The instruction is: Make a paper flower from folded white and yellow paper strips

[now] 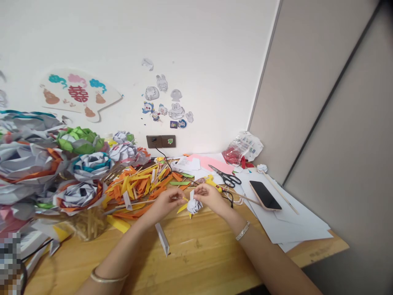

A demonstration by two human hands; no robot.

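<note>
With the right hand [209,196], holds the small white flower [195,206] by its upper edge, thumb and forefinger drawn close together on the paper. With the left hand [169,200], pinches a slim yellow strip [185,199] just beside the flower, fingertips nearly meeting, with only a narrow gap. Cannot tell the exact curl of the remaining fingers, nor any contact between flower and table [196,266].

Has the flower between both hands, over the table, with yellow points jutting out to the left and below. Shows a folded white piece [162,239] lying nearer the body, below the left hand. Just beyond the right hand, shows a yellow glue gun [213,183] and black scissors [227,177]; farther right, a phone [265,196] lying on white sheets [294,229]. To the left, shows a heap of orange and yellow strips [138,184] beside large paper flowers [80,194].
</note>
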